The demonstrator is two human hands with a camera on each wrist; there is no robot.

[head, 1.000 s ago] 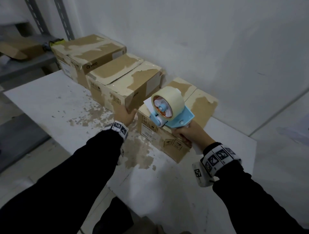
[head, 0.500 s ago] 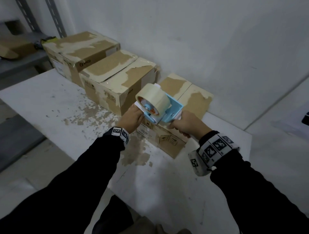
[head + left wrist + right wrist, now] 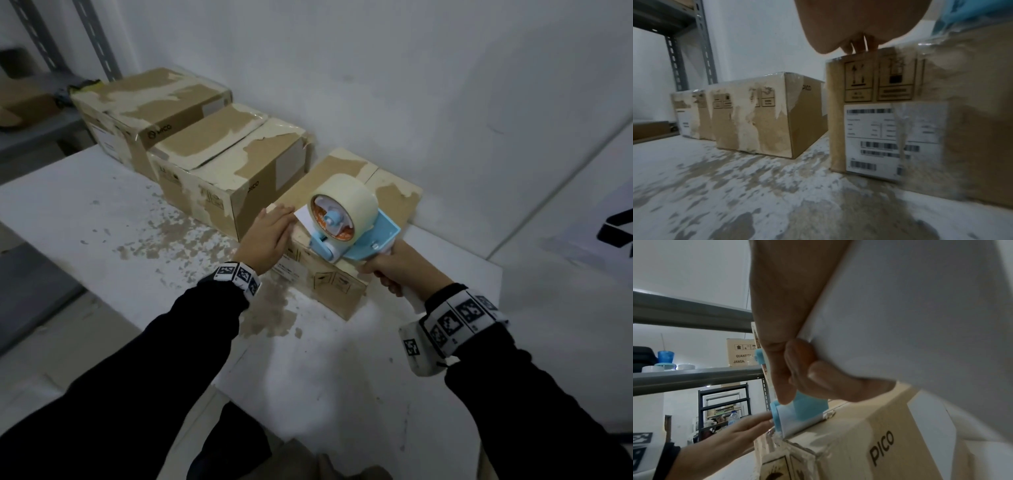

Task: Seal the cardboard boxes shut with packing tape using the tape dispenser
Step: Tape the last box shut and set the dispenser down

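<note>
On the white table seen from the head camera, three cardboard boxes stand in a row along the wall. The right hand is clenched around the white handle of the blue tape dispenser, whose front end rests on the near edge of the nearest box. The left hand lies with straight fingers on that box's top left edge, just beside the dispenser.

From the left wrist, fingertips press the box's upper edge above a white shipping label.

From the right wrist, fingers wrap the handle, and the dispenser's blue front meets the top of the box marked PICO.
</note>
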